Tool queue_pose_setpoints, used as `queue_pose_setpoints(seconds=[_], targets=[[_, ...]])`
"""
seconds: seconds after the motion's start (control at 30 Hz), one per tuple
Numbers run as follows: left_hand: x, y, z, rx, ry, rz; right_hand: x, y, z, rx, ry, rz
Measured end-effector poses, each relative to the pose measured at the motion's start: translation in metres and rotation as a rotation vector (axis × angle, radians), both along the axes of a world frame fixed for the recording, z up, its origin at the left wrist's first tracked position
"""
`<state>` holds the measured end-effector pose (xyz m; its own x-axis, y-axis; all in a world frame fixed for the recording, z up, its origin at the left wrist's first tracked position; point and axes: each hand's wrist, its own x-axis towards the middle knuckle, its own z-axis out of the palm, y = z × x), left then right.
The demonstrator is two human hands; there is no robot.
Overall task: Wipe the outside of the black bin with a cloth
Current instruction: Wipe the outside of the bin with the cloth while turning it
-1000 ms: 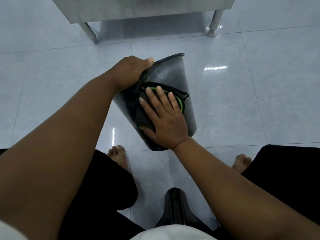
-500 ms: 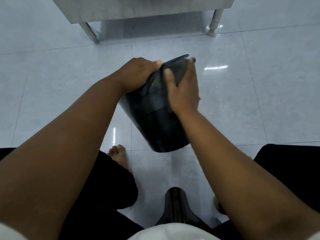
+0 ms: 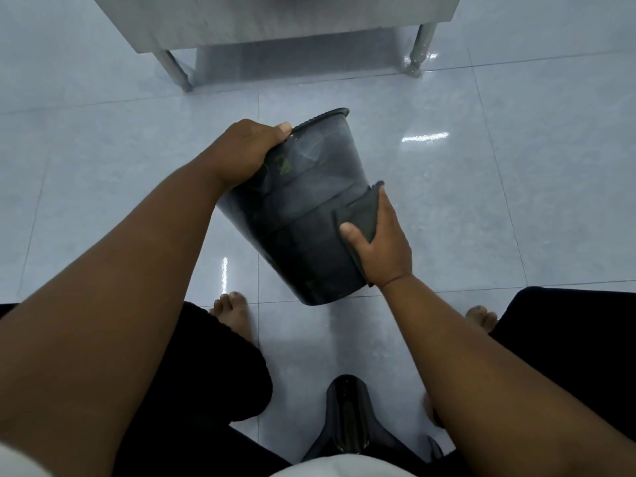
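**A:** Where is the black bin [image 3: 309,208] sitting?

**B:** It isn't sitting. It's hanging tilted above the tiled floor [image 3: 516,201], in front of the person's knees, rim pointing away and base pointing back. Its opening is facing away, so the inside is hidden.

**A:** What is the left hand [image 3: 244,153] doing?

**B:** It's gripping the bin at the rim. The thumb is lying along the outer edge, and the fingers are curling down out of sight.

**A:** And the right hand [image 3: 385,251]?

**B:** It's pressing a dark folded cloth [image 3: 359,215] against the bin's right side, low down. The thumb is spreading across the cloth and one finger is running fairly straight along the cloth's edge. The other fingers are wrapping behind the bin, so I cannot tell how they're lying.

**A:** Is the cloth easy to see?

**B:** Hardly. It's nearly blending into the bin, and part is lying under the palm.

**A:** Anything else?

**B:** A metal table [image 3: 275,22] is standing beyond, cut off at the top. Bare toes [image 3: 232,311] are peeking out past dark trousers. A black saddle-shaped object [image 3: 347,418] is showing at the bottom, and I cannot make out what it is.
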<state>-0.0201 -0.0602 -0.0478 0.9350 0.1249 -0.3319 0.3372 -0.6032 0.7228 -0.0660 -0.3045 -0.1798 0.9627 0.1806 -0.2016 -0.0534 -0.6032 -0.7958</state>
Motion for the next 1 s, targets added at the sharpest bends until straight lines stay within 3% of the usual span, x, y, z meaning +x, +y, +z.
queue_pose_setpoints(seconds=[0.1, 0.17, 0.2, 0.27, 0.4, 0.47, 0.53, 0.6, 0.73, 0.87, 0.93, 1.0], targets=[[-0.002, -0.003, 0.003, -0.039, 0.015, -0.011, 0.025, 0.002, 0.012, 0.142, 0.405, -0.174], [-0.002, -0.006, 0.005, -0.057, 0.009, -0.032, 0.042, 0.012, 0.031, 0.225, 0.507, -0.257], [-0.001, -0.008, 0.006, -0.060, 0.005, -0.040, 0.048, 0.022, 0.043, 0.247, 0.437, -0.257], [0.001, -0.013, 0.006, -0.048, -0.012, -0.058, 0.052, 0.047, 0.063, 0.175, 0.110, -0.210], [0.003, -0.021, 0.005, -0.044, -0.082, -0.044, 0.012, 0.088, 0.063, -0.292, -0.530, 0.047], [0.004, -0.015, 0.002, -0.037, -0.100, -0.023, -0.010, 0.080, 0.041, -0.421, -0.744, 0.287], [0.007, -0.011, 0.000, -0.016, -0.074, -0.017, -0.019, 0.060, 0.018, -0.428, -0.862, 0.403], [0.009, -0.009, 0.000, 0.015, -0.041, -0.012, -0.017, 0.038, 0.002, -0.400, -0.793, 0.301], [0.010, -0.005, 0.000, -0.014, 0.011, -0.006, -0.003, 0.001, -0.007, -0.202, -0.258, -0.050], [0.008, 0.002, 0.000, -0.075, 0.047, -0.006, 0.036, -0.004, 0.002, 0.028, 0.100, -0.144], [0.007, 0.003, 0.003, -0.077, 0.058, -0.036, 0.052, 0.007, 0.013, 0.061, 0.116, -0.114], [0.013, -0.002, 0.010, -0.088, 0.069, -0.049, 0.058, 0.025, 0.029, 0.026, -0.083, -0.003]])
